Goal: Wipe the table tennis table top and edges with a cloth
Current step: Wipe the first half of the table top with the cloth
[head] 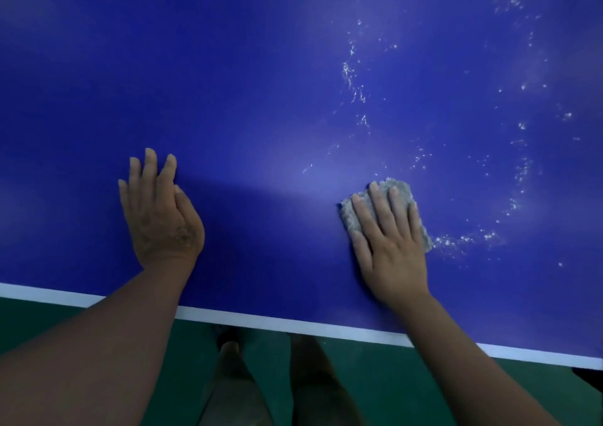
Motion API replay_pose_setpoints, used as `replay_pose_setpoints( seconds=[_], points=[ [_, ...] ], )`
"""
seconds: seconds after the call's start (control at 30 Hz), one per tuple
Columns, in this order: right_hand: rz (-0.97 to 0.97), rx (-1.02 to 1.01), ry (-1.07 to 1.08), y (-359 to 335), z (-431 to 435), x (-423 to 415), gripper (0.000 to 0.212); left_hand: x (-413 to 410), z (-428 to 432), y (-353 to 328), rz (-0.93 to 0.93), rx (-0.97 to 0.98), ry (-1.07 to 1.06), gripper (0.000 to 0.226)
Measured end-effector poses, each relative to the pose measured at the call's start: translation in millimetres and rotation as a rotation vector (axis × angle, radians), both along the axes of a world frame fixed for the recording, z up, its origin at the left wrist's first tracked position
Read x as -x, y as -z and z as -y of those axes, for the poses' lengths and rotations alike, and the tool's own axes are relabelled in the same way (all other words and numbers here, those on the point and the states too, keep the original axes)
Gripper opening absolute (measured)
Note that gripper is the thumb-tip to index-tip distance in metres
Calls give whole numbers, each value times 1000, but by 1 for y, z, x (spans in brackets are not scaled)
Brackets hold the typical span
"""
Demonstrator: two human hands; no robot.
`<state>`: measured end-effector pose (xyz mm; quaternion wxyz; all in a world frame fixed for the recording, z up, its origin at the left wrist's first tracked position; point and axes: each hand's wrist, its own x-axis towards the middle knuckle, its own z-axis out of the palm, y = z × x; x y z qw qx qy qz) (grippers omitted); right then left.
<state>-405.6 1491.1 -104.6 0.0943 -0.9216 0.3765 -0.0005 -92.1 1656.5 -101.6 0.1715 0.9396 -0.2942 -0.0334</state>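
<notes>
My right grip (388, 249) lies flat and spread, fingers straight, pressing the cloth (348, 215) down onto the desk (261, 83) rather than curling round it. I judge a flat palm spreads the pressure so the whole pad rubs. The cloth is a small grey wad, fuzzy and frayed at its rim, showing past my fingertips and on both sides of my hand. It sits on the near part of the top, a little in from the white edge stripe (293, 322).

My left grip (160, 210) is also spread and holds nothing. It rests palm down on the bare surface well apart from the cloth, probably to brace me as I lean in.

The top is smooth, matt, deep blue. Pale dust specks (354, 76) lie in curving trails beyond and to the right of the cloth, so that side looks unfinished, as do the edges. Below the stripe is a green floor (391, 386).
</notes>
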Motion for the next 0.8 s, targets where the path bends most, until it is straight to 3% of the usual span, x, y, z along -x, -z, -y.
replay_pose_setpoints(
  seconds=[0.27,0.37,0.47,0.63,0.8],
  points=[
    [-50,-78,-389,3,-90,45,61,4,3,-5,26,-38,12,50],
    [-38,-83,-449,4,-69,36,62,3,2,-1,39,-40,6,50],
    [37,-38,-382,5,-19,-8,58,3,0,1,42,-28,5,51],
    [73,12,-93,2,68,-95,54,1,0,3,60,-13,3,50],
    [66,36,29,1,34,-103,53,0,-1,3,54,-2,1,49]
  ],
)
